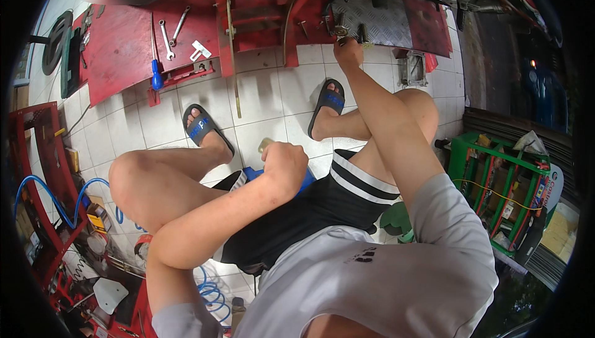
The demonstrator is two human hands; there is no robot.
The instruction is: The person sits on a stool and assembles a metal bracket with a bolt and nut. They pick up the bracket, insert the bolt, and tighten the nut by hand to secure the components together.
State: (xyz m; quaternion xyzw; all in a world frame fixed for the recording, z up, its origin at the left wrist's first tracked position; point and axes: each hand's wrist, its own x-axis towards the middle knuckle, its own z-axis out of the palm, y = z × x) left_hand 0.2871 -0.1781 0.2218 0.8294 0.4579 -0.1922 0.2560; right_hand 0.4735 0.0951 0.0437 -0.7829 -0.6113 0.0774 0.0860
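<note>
Above my lap, my left hand [285,167] is closed in a fist, with a small pale yellowish piece [266,145] sticking out past the thumb side; its kind is unclear. My right hand [349,53] reaches far forward to the edge of the patterned metal plate [387,19] on the red lift. Its fingers are bent and partly hidden, around something I cannot make out. Just beyond the fingertips lies a small round metal part [340,30]. Dark cylindrical pieces [362,32] stand right beside that hand.
On the red platform [118,47] at the left lie a blue-handled screwdriver [157,76], wrenches [180,26] and a T-shaped metal piece [199,50]. A metal casing [413,69] sits on the floor beneath the plate. Right stands a green rack [483,177]; left, a blue air hose [46,198].
</note>
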